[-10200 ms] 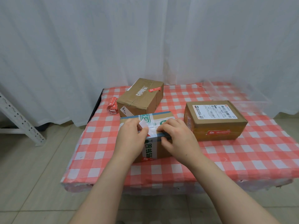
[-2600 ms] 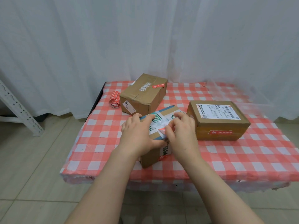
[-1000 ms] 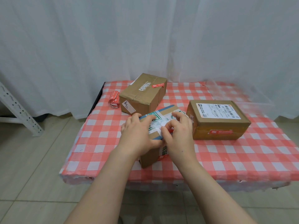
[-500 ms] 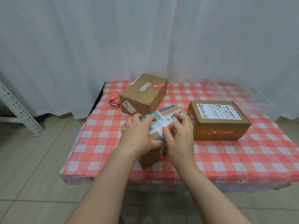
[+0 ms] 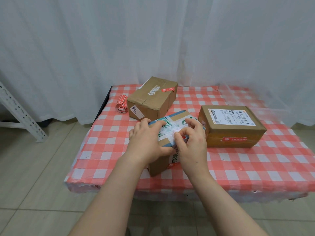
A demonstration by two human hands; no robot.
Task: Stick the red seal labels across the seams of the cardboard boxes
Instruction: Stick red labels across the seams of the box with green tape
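A cardboard box with green-and-white tape (image 5: 177,120) lies askew at the table's front middle. My left hand (image 5: 146,142) grips its near left edge, fingers over the top and thumb against the side. My right hand (image 5: 190,143) sits on the box's right part, and its thumb and curled fingers pinch a red seal label (image 5: 184,137) at the top edge; only a sliver of red shows. Another red label (image 5: 172,165) is stuck low on the box's near side. A roll of red labels (image 5: 122,105) lies at the back left.
A plain brown box (image 5: 150,101) with a red label (image 5: 167,89) on top stands behind. A box with a shipping label (image 5: 228,126) and a red seal (image 5: 234,139) on its front sits right. The checked tablecloth (image 5: 109,150) covers a low table; a metal rack leg (image 5: 18,113) stands left.
Over the last second my right hand has shifted slightly on the box top, its fingers curling tighter around the red label. My left hand and the box have stayed put.
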